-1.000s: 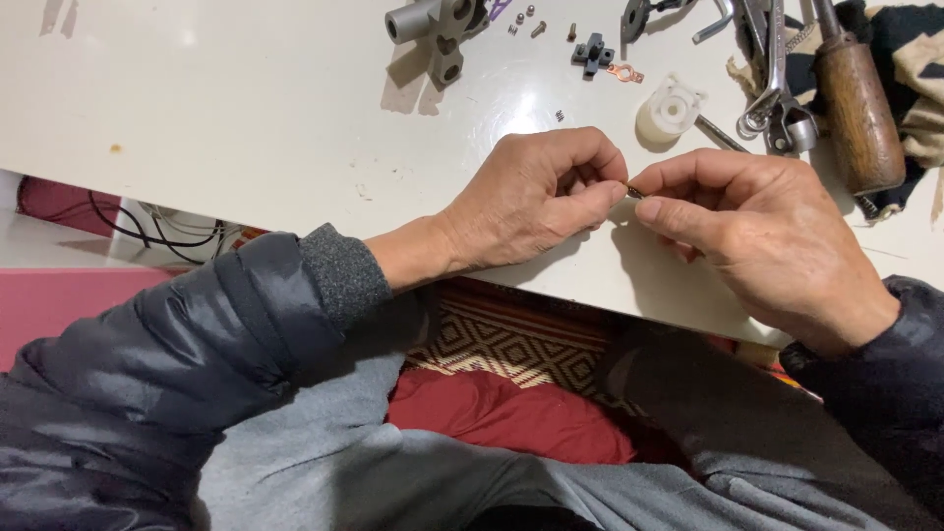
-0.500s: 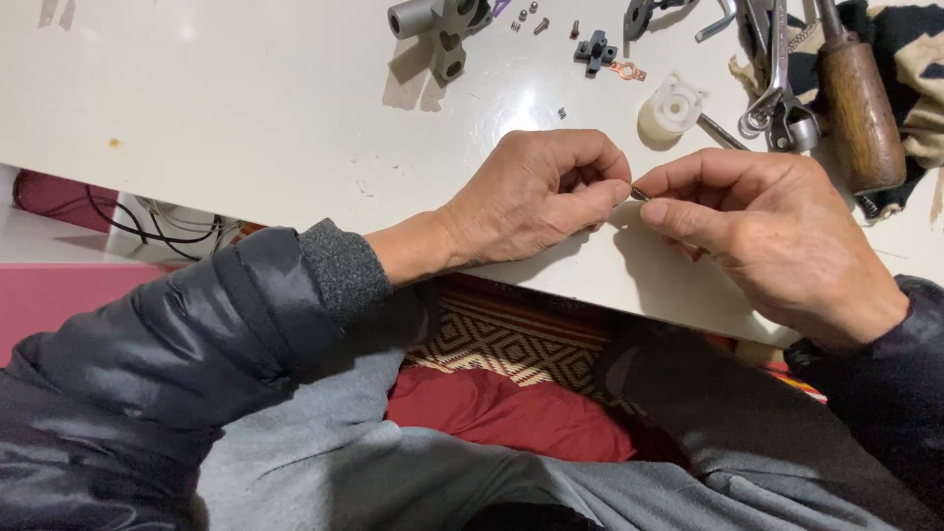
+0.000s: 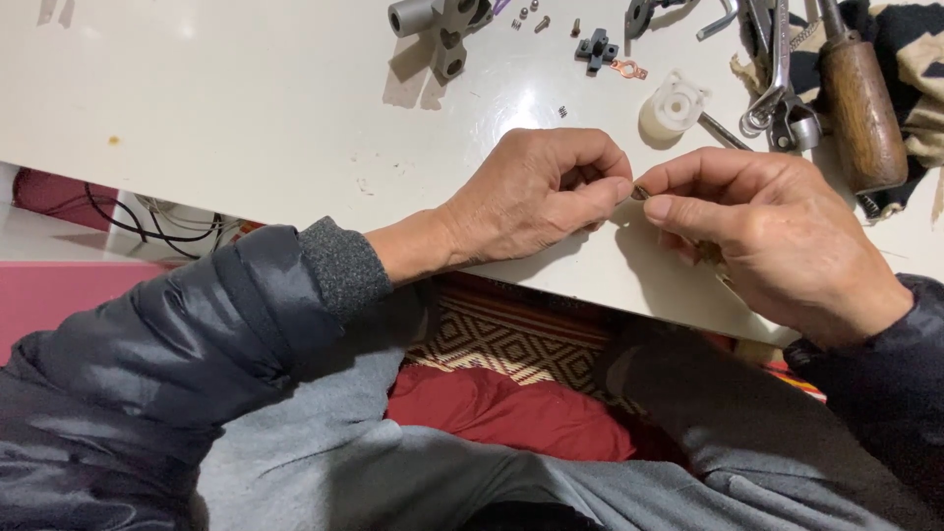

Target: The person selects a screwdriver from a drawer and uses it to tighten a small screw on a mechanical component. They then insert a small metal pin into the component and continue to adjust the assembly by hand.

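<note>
My left hand (image 3: 536,192) and right hand (image 3: 777,236) meet fingertip to fingertip just above the near edge of the white table (image 3: 246,108), both pinched shut on one tiny dark metal part (image 3: 639,193) held between them. Only a sliver of it shows, so I cannot tell its exact shape. I judge it light, stiff and easy to lose: smooth metal this small would slip from a loose pinch, so the hold belongs at its two ends, thumb against forefinger. Beyond the hands, a white plastic spool (image 3: 673,106) sits near the right knuckles, with a copper washer (image 3: 627,69) and a small black fitting (image 3: 597,47) just past it. A grey metal casting (image 3: 442,25) lies farther left, loose screws (image 3: 536,20) beside it. A wooden-handled tool (image 3: 863,108) and steel wrenches (image 3: 782,88) crowd the right.
</note>
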